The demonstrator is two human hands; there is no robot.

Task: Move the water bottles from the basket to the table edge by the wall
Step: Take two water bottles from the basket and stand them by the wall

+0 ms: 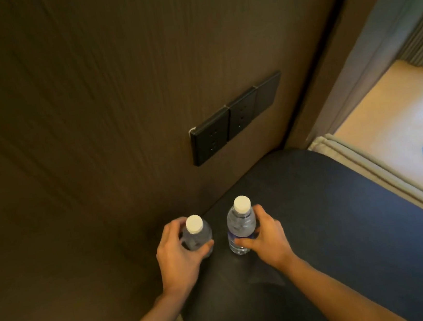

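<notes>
No readable text; right bottle [241,227] label blue, print too blurred.

We see two bottles, one [197,237] left of the other [241,227], upright on the table [349,222] beside the wall [91,123].

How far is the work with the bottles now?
Nearly done: both bottles stand upright on the dark table by the wall. The left hand grips the left bottle and the right hand the right bottle. What remains is letting go. No basket is in view, so further bottles cannot be judged.
</notes>
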